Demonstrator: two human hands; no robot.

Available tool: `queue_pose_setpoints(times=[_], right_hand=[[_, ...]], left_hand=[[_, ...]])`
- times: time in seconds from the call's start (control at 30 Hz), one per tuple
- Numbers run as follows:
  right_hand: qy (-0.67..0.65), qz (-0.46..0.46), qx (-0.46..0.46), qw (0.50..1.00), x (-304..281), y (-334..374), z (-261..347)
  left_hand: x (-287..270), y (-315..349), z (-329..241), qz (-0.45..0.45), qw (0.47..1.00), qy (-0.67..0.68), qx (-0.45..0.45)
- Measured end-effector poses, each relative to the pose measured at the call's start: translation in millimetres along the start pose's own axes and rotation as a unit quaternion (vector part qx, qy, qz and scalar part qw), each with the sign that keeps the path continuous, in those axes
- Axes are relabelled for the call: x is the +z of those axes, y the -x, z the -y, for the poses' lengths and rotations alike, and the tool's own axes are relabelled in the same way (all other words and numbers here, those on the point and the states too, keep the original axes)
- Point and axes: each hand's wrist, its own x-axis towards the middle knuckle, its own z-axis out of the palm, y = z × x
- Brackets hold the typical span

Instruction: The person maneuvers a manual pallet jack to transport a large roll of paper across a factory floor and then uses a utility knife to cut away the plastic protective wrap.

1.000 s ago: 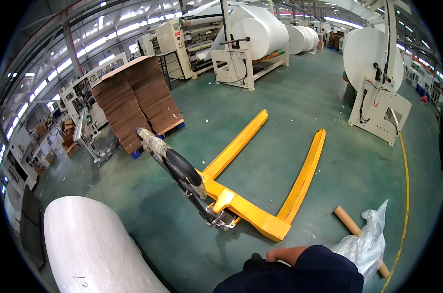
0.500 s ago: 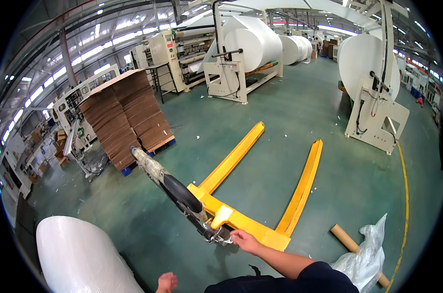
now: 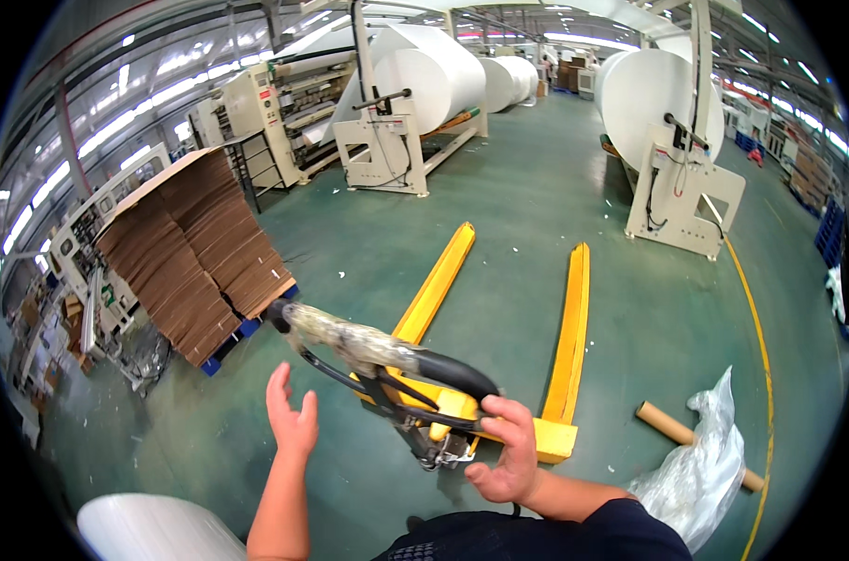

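Observation:
A yellow pallet jack (image 3: 557, 438) stands before me, its two forks pointing away. Its looped black handle (image 3: 373, 346), wrapped in worn, pale film, slants across in front of the jack's body. My right hand (image 3: 510, 456) is at the handle's right end, fingers curved and thumb apart; whether the fingertips touch it I cannot tell. Below the handle's left end, my left hand (image 3: 292, 419) is raised with fingers spread, holding nothing and apart from the handle.
A tall stack of brown cardboard (image 3: 195, 252) rests on a blue pallet at left. White wrapped roll (image 3: 153, 528) lies near left; a cardboard tube (image 3: 666, 423) and clear plastic film (image 3: 691, 486) lie at right. Large paper rolls (image 3: 663, 107) hang on machine stands beyond.
My left hand has risen from the lower edge toward the handle. My right hand has come up to the handle's right end. The handle now lies more level, and the view has shifted right.

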Motion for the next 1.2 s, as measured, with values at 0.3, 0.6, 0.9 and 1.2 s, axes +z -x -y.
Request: queue_pose_setpoints(times=[0.3,0.6,0.9,1.2], right_hand=[[0.397,-0.041,0.067,0.915,23,-28,-34],[0.404,-0.175,0.038,0.897,8,-26,-115],[0.429,-0.153,0.04,0.889,-11,-65,-187],[0.307,-0.133,0.023,0.942,-37,-108,-282]], left_hand=[[69,-159,-10,-0.002,0.917,-0.095,0.387],[137,-218,11,0.035,0.881,0.095,0.462],[215,-266,6,-0.022,0.891,0.101,0.442],[324,-321,-7,-0.085,0.912,0.033,0.4]])
